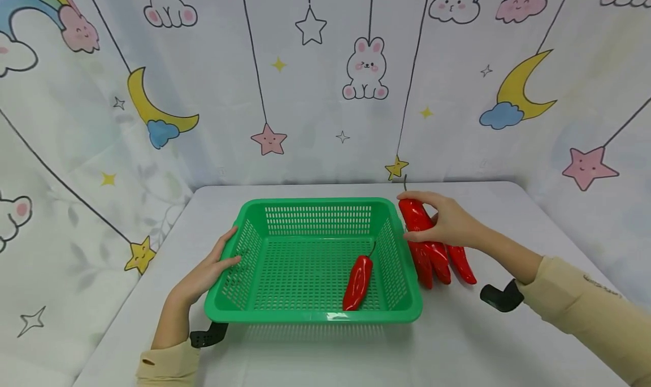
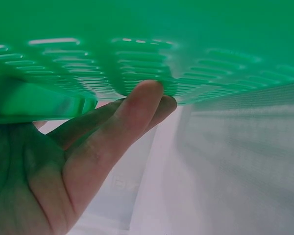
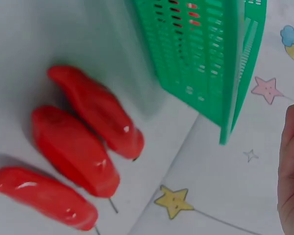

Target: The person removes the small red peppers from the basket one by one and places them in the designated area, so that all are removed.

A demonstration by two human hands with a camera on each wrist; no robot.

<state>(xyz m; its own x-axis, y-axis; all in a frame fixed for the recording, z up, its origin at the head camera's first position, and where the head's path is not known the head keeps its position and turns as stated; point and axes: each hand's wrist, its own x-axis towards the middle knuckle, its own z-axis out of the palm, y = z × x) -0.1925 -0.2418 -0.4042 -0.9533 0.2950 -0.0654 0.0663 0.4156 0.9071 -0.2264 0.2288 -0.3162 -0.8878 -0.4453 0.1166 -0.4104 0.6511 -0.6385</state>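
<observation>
A green plastic basket (image 1: 305, 316) with slotted walls stands on the table. One red chili pepper (image 1: 358, 282) lies inside it, toward the right. My left hand (image 1: 203, 271) holds the basket's left rim; in the left wrist view, fingers (image 2: 132, 112) reach beneath the rim against the slotted wall. Just beyond the right rim, my right hand (image 1: 450, 220) grips another red chili pepper (image 1: 414, 213) between thumb and fingers, its stem upward. Below that hand, three more chili peppers (image 3: 76, 149) lie side by side on the table, partly covered in the head view.
The white table (image 1: 325, 356) reaches back to a curtain (image 1: 315, 104) printed with rabbits, moons and stars. The basket's right wall (image 3: 196, 63) stands beside the loose peppers. A dark wrist camera (image 1: 500, 296) sits at the right sleeve.
</observation>
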